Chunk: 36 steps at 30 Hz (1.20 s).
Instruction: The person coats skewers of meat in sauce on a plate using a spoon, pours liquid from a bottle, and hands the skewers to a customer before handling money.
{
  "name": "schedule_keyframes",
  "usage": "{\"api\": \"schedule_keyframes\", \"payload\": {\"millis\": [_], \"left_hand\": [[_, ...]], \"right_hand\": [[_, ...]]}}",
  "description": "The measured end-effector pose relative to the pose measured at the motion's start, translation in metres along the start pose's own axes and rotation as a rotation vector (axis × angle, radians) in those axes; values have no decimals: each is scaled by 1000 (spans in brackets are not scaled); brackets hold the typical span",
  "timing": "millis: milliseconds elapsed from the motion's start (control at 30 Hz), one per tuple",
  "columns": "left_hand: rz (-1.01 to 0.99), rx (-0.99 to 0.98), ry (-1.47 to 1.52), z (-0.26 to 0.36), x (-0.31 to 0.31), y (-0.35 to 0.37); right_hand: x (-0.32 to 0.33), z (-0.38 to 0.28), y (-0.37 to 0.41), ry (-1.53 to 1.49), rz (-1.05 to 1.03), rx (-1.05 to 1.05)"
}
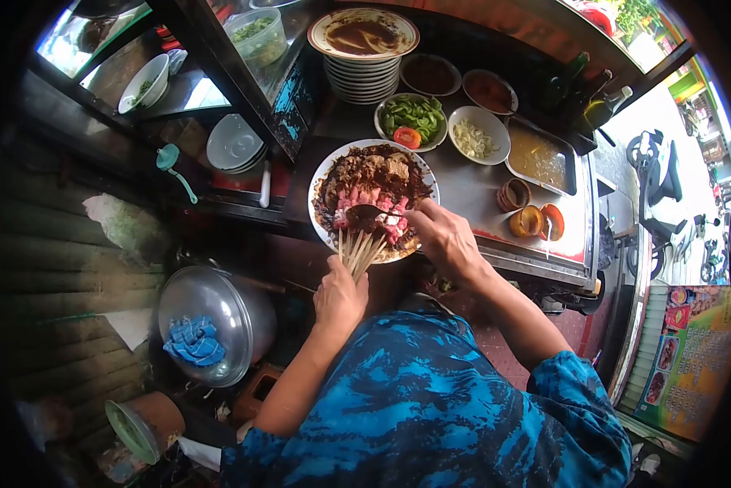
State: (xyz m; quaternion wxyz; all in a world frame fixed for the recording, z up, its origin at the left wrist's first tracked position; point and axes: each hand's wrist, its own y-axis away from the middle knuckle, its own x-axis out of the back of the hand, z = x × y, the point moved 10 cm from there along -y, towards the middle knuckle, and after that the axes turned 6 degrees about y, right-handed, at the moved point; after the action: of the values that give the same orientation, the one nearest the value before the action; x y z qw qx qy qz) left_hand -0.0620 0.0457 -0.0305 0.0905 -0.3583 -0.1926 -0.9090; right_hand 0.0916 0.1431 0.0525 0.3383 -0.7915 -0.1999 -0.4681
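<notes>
My left hand [341, 297] is closed around the bare ends of a bundle of satay skewers [357, 250]. Pinkish raw-looking meat [398, 224] on their far ends rests in a white plate [317, 175]. Dark brown sauce and brown, sauce-coated pieces [378, 168] fill the plate's far half. In my right hand [451, 236] is a dark spoon [365, 213], its bowl lying over the meat. Part of its handle is hidden by my fingers.
Behind the plate stand a stack of plates [361, 81], a bowl of sliced greens and tomato [414, 118] and a bowl of pale slices [475, 134]. A metal tray of liquid [544, 159] and small pots [528, 221] sit right. A large lidded pot [235, 317] stands lower left.
</notes>
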Motion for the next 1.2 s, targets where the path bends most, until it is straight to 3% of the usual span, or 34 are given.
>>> {"api": "schedule_keyframes", "payload": {"millis": [67,167,233,267,367,400,500,633,733,833,900,967,1033,1100,1167,1200], "left_hand": [[-13,47,-63,-5,-1,-1],[4,39,29,-11,3,-4],[-5,-134,309,0,14,0],[-8,-134,305,-5,20,0],[-426,277,1106,-28,-10,11],[-426,287,1211,-12,0,17],[-507,324,1315,0,18,19],[-544,362,1399,1,23,14],[-596,415,1509,-3,6,12],[-662,502,1624,-8,-20,14],[-746,552,1716,-6,-39,18],[-861,579,1842,-1,-59,22],[-978,581,1957,6,-76,22],[-933,597,1880,2,-89,21],[-885,566,1819,-1,-90,19],[-760,553,1610,-8,-85,18]], "right_hand": [[14,9,-4,-55,59,-63],[27,51,0,98,64,-252],[31,72,6,165,37,-306],[23,85,11,190,-31,-343],[-4,94,16,125,-80,-312],[-20,96,16,131,-150,-351],[-54,72,1,-173,-130,-217],[-54,42,-4,-222,-269,-60],[-59,75,12,-317,-517,-328],[-34,89,19,-506,-547,-382],[-22,87,21,-560,-514,-438],[-6,82,15,-561,-313,-475],[6,50,3,-388,-100,-177],[5,30,3,-155,-8,-102],[9,24,2,-145,19,-102],[7,23,3,-102,1,-100]]}}
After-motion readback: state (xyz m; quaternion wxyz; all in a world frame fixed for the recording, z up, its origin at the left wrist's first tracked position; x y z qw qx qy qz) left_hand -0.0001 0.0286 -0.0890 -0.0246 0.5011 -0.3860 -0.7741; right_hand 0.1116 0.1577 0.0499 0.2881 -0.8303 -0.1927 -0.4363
